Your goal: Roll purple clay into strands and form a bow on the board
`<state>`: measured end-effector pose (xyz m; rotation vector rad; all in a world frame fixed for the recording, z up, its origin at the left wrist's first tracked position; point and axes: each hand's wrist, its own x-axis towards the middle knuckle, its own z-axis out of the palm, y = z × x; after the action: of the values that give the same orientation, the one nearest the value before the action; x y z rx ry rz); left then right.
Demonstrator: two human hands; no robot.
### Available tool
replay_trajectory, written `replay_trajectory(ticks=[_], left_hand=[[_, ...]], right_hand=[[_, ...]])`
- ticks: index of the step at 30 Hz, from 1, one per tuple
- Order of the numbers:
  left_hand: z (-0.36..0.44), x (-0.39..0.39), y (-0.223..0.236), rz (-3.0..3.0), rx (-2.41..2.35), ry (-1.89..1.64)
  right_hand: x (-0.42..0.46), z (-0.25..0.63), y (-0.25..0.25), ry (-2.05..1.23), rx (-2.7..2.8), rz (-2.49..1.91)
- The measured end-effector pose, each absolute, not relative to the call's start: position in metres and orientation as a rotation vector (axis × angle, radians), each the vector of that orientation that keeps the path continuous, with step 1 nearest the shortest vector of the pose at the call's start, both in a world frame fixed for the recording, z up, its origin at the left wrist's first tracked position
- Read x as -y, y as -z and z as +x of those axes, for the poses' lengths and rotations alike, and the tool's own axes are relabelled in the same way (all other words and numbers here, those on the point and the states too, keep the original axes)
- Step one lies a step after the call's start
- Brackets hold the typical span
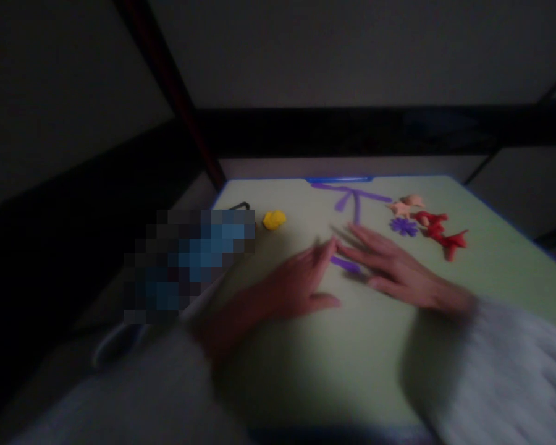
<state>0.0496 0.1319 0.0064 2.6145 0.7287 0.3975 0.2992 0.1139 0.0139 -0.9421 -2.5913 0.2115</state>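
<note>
Both my hands are over the middle of the pale board, blurred by motion. My left hand [299, 287] has its fingers stretched toward the right and its thumb apart. Opposite it, my right hand [396, 266] spreads its fingers, with the tips close to my left fingertips. A short purple strip of what looks like modelling clay [345, 264] lies on the board between the two hands, near the fingers of both; whether either touches it is unclear. Neither hand grips anything that I can see.
Long purple strips [373, 196] lie at the back. At the right are a purple flower shape [404, 227], peach pieces [401, 208] and red pieces [451, 244]. A yellow lump [274, 219] sits back left. The pale board [306, 377] has blue edges. A pixelated patch covers the left.
</note>
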Motion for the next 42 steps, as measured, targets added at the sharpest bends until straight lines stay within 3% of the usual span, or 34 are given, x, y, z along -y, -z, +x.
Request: replay_trajectory(ticks=[7, 42], left_hand=[[0.051, -0.132, -0.007, 2.614, -0.721, -0.390], [0.049, -0.133, -0.010, 2.757, -0.732, -0.181]], right_hand=[[-0.115, 0.297, -0.007, -0.121, 2.670, -0.945], [-0.112, 0.309, -0.017, -0.366, 2.587, -0.853]])
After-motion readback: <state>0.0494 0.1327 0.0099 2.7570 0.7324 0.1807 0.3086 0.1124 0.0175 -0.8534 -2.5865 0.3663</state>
